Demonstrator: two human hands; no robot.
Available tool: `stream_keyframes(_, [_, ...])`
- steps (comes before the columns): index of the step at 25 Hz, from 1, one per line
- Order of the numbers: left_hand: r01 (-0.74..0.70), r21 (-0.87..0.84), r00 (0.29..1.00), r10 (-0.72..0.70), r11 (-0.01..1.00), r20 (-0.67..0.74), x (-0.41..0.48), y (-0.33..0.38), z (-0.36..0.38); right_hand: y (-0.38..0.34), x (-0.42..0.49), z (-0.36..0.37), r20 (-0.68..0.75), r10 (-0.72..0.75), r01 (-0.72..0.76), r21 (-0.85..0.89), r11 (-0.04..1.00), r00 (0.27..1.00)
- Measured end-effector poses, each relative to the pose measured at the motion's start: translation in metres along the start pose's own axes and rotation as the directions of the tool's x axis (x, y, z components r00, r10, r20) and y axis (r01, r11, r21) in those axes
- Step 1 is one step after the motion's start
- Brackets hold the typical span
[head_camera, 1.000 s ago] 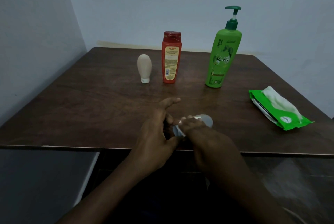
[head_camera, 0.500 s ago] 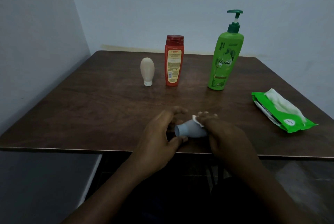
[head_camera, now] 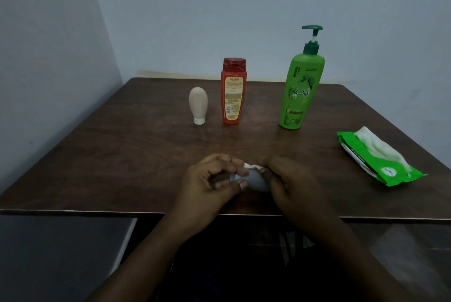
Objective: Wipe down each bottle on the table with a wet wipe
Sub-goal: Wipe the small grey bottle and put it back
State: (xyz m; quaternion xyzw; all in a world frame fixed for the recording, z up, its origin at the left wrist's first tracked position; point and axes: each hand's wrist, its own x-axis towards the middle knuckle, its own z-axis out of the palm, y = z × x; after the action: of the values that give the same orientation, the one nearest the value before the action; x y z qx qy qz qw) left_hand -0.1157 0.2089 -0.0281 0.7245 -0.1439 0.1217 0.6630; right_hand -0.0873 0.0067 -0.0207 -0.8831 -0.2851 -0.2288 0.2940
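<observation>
Small grey plastic bottle point(head_camera: 258, 183): my left hand point(head_camera: 207, 189) grips its neck, right hand point(head_camera: 292, 184) pinches crumpled white wet wipe point(head_camera: 253, 167) against it; wiping underway, next I'd rotate it.

grey bottle point(head_camera: 258, 182) in left hand point(head_camera: 210, 188), wipe point(head_camera: 253, 167)
</observation>
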Motion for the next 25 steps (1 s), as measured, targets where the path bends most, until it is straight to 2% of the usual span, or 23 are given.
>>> stream_keyframes(2, [0.076, -0.106, 0.997, -0.078, 0.991, -0.019, 0.000, 0.004, 0.003, -0.005, 0.000, -0.005, 0.020, -0.078, 0.075, 0.121, 0.990, 0.997])
stream_keyframes(4, [0.109, -0.176, 0.993, -0.114, 0.978, -0.022, -0.001, 0.004, 0.004, -0.006, 0.000, -0.008, 0.024, -0.095, 0.089, 0.182, 0.979, 0.995])
stream_keyframes(6, [0.104, -0.208, 0.993, -0.112, 0.973, -0.031, -0.002, 0.003, 0.005, -0.007, -0.002, -0.008, 0.034, -0.126, 0.119, 0.162, 0.980, 0.991])
stream_keyframes(9, [0.104, -0.239, 0.992, -0.120, 0.965, -0.050, -0.004, 0.006, 0.007, -0.012, -0.006, -0.004, 0.050, -0.247, 0.243, 0.082, 0.967, 0.968])
stream_keyframes(11, [0.107, -0.231, 0.992, -0.121, 0.967, -0.047, -0.005, 0.007, 0.007, -0.011, -0.007, -0.004, 0.104, -0.294, 0.293, 0.024, 0.956, 0.950])
stream_keyframes(13, [0.112, -0.203, 0.991, -0.126, 0.973, -0.055, -0.005, 0.006, 0.007, -0.001, -0.006, -0.007, 0.135, -0.246, 0.258, -0.079, 0.963, 0.960])
stream_keyframes(16, [0.127, -0.171, 0.988, -0.139, 0.977, -0.062, -0.006, 0.007, 0.007, 0.021, -0.011, -0.017, 0.074, -0.075, 0.088, -0.193, 0.977, 0.994])
stream_keyframes(19, [0.131, -0.156, 0.989, -0.140, 0.979, -0.049, -0.006, 0.007, 0.006, 0.027, -0.019, -0.025, 0.013, -0.007, 0.009, -0.188, 0.982, 1.000])
stream_keyframes(21, [0.137, -0.150, 0.988, -0.146, 0.979, -0.051, -0.005, 0.007, 0.005, 0.011, -0.022, -0.017, 0.000, -0.050, 0.049, -0.140, 0.989, 0.999])
stream_keyframes(25, [0.133, -0.153, 0.988, -0.143, 0.979, -0.056, -0.007, 0.009, 0.008, -0.027, -0.023, 0.007, -0.016, -0.237, 0.233, -0.129, 0.964, 0.971])
